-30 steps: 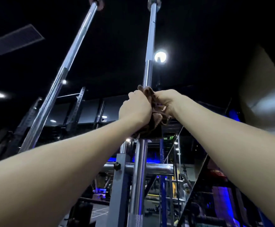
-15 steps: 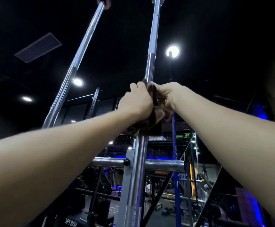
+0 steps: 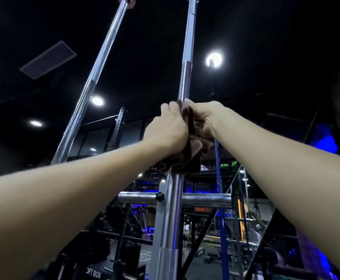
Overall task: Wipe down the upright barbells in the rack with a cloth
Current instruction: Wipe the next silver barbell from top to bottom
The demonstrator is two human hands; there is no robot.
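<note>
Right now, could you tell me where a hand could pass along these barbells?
Free: the wide gap between the left barbell and the centre barbell, above both hands. Crowded: the centre bar's middle, where left hand and right hand clamp the brown cloth.

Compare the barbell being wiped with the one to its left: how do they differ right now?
The center barbell has the brown cloth wrapped around it, gripped by the left hand and right hand; the left barbell is bare and untouched. In this view the center one looks near vertical and the left one leans. Both are shiny chrome.
</note>
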